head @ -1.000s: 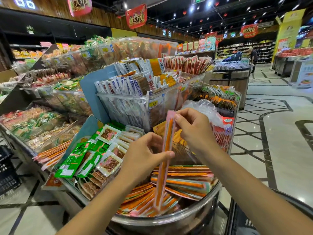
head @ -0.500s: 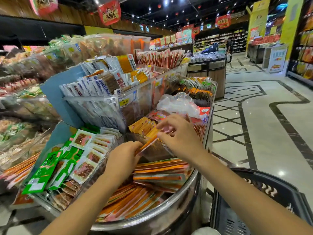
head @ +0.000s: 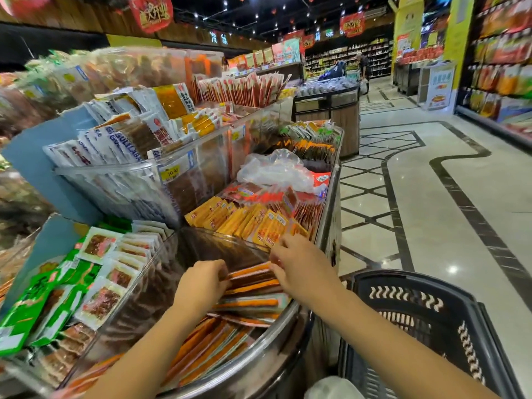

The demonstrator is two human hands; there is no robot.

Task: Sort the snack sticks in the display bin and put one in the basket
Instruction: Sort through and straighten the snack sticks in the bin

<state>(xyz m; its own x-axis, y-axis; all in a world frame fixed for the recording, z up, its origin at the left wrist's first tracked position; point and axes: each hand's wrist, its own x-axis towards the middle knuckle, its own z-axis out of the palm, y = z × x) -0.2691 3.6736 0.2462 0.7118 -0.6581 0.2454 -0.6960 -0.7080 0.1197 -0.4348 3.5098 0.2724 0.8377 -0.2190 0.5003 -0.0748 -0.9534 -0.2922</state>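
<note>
Head view: L hand (head: 201, 285) & R hand (head: 302, 267) clamp snack sticks (head: 252, 287), fingertips hidden; basket (head: 403, 276) cut off.

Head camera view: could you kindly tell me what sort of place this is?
Most likely a supermarket: a display bin of wrapped snack sticks, a price tag on the clear bin above, a black shopping basket beside the person, and stocked shelves along the aisle.
</note>
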